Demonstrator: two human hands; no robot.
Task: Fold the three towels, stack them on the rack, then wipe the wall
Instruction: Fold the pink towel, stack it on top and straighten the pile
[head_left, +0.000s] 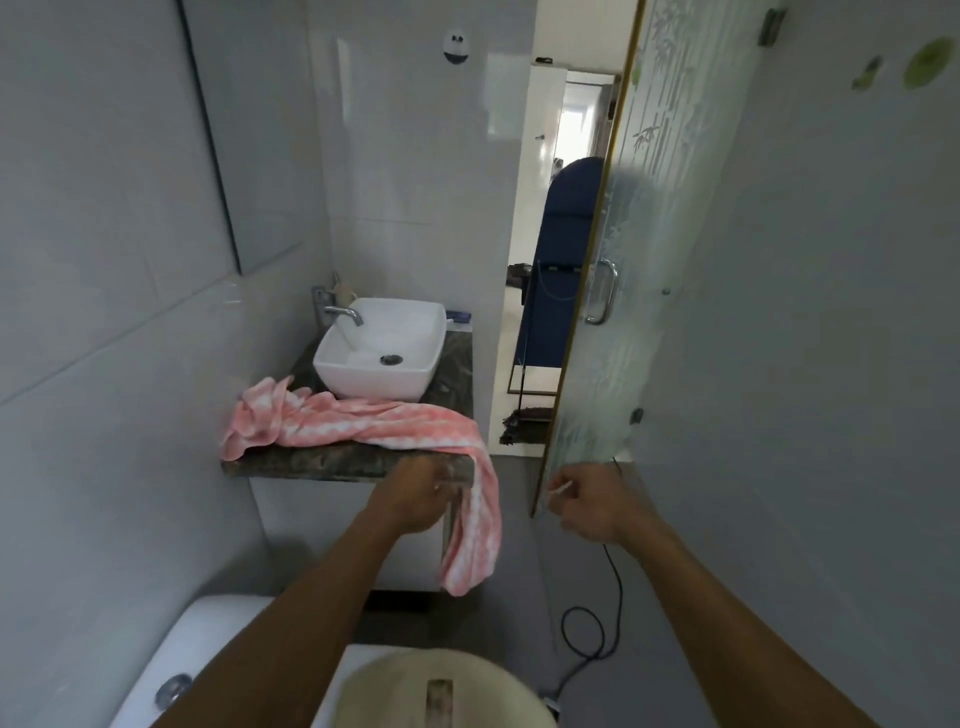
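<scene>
Gripping the pink towel's hanging end, the left hand could drag the crumpled rest off the desk onto the floor, while the right hand pinches something thin and white.

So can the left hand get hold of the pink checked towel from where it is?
Probably yes: the left hand is right beside the pink checked towel where it hangs over the dark stone counter edge, with nothing between them.

Pink towel draped over counter (one end hanging), left hand gripping it
</scene>
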